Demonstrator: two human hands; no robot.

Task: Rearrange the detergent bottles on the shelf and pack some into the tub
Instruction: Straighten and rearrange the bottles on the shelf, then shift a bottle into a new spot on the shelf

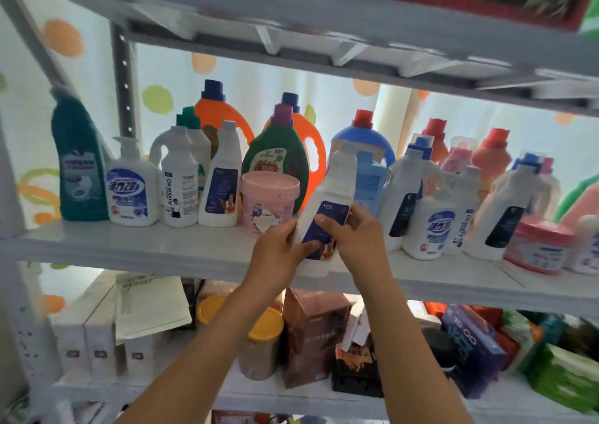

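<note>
White shelf (168,248) was crowded with detergent bottles; dotted curtain (259,79) was seen behind. Tilted white bottle (327,196) was gripped at front edge, left hand (280,248) and right hand (355,232) clamped round labelled lower body, beside pink tub (269,201).

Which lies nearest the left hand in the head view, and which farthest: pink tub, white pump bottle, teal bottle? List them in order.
From the left hand:
1. Pink tub, just above it.
2. White pump bottle, further left.
3. Teal bottle, at the shelf's left end.
</note>
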